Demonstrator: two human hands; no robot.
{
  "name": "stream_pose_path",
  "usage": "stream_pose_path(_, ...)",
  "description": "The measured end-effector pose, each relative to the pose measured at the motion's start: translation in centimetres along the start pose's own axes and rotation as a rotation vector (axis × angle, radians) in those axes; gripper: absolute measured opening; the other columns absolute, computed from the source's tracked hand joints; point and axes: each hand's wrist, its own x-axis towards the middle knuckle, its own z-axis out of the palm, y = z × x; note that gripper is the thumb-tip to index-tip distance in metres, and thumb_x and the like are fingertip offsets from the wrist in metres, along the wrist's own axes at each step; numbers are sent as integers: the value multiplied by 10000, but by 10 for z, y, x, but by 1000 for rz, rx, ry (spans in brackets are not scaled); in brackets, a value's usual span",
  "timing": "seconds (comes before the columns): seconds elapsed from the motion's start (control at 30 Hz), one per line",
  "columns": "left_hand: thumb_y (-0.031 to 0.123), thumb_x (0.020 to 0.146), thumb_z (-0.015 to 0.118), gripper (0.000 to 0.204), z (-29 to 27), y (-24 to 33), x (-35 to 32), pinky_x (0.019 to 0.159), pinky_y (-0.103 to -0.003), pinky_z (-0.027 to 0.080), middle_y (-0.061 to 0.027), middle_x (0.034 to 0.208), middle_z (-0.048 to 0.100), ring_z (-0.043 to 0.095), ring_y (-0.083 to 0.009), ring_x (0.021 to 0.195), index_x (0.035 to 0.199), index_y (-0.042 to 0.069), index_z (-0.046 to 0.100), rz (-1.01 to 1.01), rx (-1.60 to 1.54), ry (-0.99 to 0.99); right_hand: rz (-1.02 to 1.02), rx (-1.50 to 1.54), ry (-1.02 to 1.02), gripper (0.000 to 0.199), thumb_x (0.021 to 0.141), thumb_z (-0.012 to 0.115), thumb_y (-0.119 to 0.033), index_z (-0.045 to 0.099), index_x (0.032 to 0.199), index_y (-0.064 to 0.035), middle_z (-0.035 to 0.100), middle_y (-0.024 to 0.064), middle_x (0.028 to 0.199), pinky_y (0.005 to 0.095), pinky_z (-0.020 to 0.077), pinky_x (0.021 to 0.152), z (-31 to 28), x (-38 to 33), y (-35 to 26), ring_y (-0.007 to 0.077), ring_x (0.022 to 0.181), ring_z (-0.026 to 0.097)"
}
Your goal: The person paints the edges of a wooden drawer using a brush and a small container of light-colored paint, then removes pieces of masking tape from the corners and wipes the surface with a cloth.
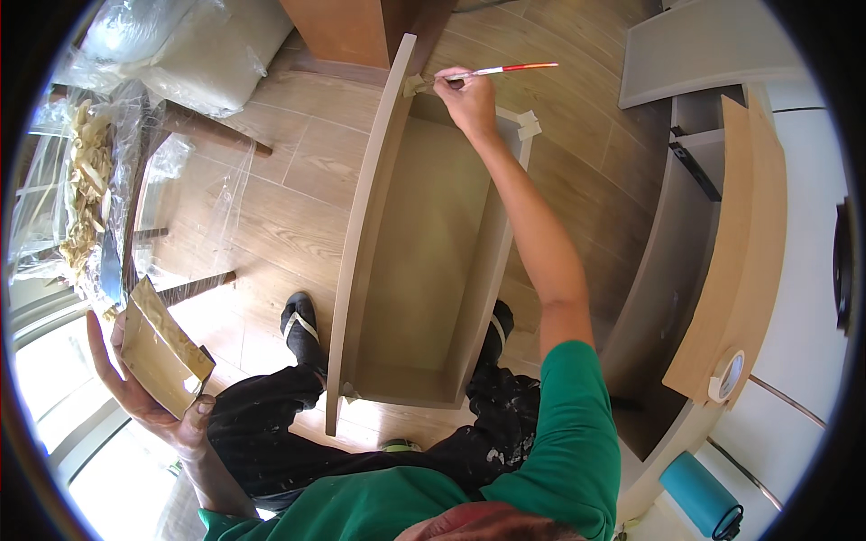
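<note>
Our right hand (466,97) pinches a thin brush (505,69), its long axis lying left-right, bristles pointing left at the drawer (424,252) corner; our left hand (149,397) cradles a cardboard piece (162,347).

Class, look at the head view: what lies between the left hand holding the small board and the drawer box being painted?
Between the left hand and the drawer box: wood-look floor and one black sandalled foot, in the head view.
</note>
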Motion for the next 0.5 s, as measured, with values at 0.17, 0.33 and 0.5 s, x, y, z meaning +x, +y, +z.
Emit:
stream_pose_path(0.17,565,664,908,1328,1,1,0,859,-301,579,-124,1368,509,614,-174,1077,1646,61,169,4,-14,2,66,-5,-19,132,866,729,-110,757,891,17,696,97,661,290,513,613,-1,2,4,120,621,667)
stream_pose_path(0.33,560,661,908,1324,0,0,0,856,-302,586,-123,1373,508,618,-173,1071,1647,71,173,-9,-10,-1,73,17,21,126,872,728,-108,758,891,12,697,93,665,297,501,598,-2,-1,1,121,608,658)
stream_pose_path(0.5,558,660,908,1321,0,3,-1,849,-296,586,-119,1372,505,621,-174,1063,1645,71,174,5,-7,-1,68,5,23,119,875,726,-104,758,899,9,702,87,671,294,509,607,-5,-2,1,124,611,661)
